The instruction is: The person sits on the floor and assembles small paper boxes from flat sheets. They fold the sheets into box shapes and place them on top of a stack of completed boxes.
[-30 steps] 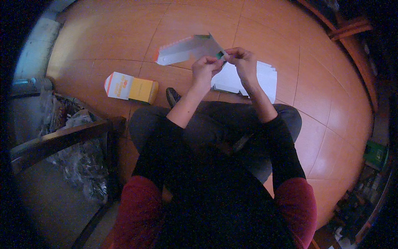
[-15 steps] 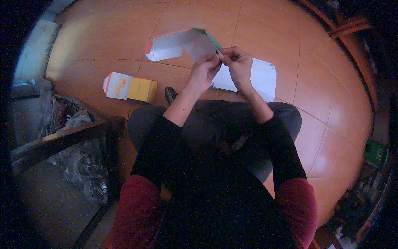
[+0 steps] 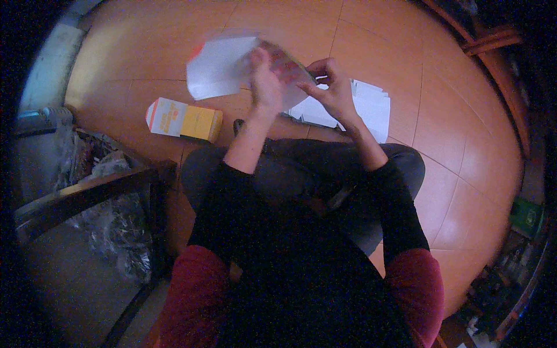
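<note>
A partly unfolded cardboard carton (image 3: pixel 213 68), white inside with a touch of red at its left corner, is held up above the floor, smeared by motion. My right hand (image 3: pixel 335 98) pinches the carton's right edge between thumb and fingers. Against the carton's middle is my left hand (image 3: pixel 267 87); its fingers are blurred, so their grip is unclear. Below and right of my hands lie flat white carton blanks (image 3: pixel 371 110), partly covered by my right hand. A folded yellow and white carton (image 3: pixel 200 122) rests on the floor to the left.
My crossed legs (image 3: pixel 394 165) are on the tiled floor (image 3: pixel 441 191), just below the carton blanks. A dark wooden frame (image 3: pixel 87 194) with crumpled clear plastic (image 3: pixel 125 235) stands at the left. Wooden furniture (image 3: pixel 493 75) and a green box (image 3: pixel 527 216) line the right side.
My left hand has moved left and up from the carton's right edge to its middle. The carton has swung left and turned, showing more white. My right hand keeps its pinch.
</note>
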Demonstrator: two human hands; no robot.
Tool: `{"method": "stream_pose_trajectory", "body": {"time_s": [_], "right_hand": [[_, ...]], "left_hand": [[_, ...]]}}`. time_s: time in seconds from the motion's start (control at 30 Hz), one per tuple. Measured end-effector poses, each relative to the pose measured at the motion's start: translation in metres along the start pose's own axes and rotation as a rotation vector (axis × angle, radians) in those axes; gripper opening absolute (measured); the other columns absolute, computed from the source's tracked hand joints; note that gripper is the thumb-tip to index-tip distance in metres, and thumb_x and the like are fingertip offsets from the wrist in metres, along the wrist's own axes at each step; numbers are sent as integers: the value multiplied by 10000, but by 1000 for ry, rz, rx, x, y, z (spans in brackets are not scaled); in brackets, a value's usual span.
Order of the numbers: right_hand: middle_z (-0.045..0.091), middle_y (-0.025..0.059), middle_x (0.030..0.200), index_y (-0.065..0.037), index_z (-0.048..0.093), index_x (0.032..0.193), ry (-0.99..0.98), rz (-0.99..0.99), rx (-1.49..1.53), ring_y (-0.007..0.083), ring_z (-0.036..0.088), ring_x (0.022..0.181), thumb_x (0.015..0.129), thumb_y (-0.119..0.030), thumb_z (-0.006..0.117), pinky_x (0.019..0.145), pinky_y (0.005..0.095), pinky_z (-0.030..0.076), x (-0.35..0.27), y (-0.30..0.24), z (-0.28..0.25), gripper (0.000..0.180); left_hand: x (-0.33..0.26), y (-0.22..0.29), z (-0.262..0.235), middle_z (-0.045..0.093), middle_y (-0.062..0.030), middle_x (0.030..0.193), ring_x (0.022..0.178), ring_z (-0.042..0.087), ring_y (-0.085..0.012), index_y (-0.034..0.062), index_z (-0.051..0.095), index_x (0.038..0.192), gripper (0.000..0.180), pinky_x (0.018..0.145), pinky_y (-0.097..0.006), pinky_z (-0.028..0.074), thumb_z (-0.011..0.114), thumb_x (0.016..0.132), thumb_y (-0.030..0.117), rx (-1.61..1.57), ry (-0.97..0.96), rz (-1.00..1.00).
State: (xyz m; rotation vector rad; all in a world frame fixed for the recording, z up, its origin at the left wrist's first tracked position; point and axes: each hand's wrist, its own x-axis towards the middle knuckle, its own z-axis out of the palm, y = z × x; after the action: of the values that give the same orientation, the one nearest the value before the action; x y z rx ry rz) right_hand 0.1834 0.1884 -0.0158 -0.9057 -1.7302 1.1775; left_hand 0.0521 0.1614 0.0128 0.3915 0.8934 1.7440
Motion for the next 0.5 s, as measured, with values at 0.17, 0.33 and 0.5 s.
{"method": "stream_pose_trajectory", "body": {"time_s": [0.17, 0.33, 0.5], "right_hand": [[497, 113, 881, -14, 468, 896, -21, -333, -500, 253, 501, 830, 613, -118, 683, 706, 327, 409, -2, -5, 5, 370], [488, 133, 932, -26, 461, 929, 67, -177, -365, 284, 489, 875, 602, -132, 688, 735, 352, 406, -3, -9, 14, 412], [468, 149, 1016, -64, 435, 1016, 138, -270, -353, 302, 471, 933, 589, -131, 687, 763, 372, 401, 0, -8, 4, 500]], "left_hand": [[19, 12, -30, 523, -80, 753, 637, 550, -185, 39, 470, 905, 178, 544, -264, 451, 512, 780, 159, 171, 135, -38], [-5, -13, -3, 552, -81, 699, 569, 559, -163, -14, 517, 831, 162, 481, -248, 461, 514, 761, 132, 395, -3, 82], [-6, -13, -3, 548, -69, 674, 641, 545, -142, -33, 531, 820, 159, 561, -258, 461, 504, 730, 96, 369, -21, 117]]}}
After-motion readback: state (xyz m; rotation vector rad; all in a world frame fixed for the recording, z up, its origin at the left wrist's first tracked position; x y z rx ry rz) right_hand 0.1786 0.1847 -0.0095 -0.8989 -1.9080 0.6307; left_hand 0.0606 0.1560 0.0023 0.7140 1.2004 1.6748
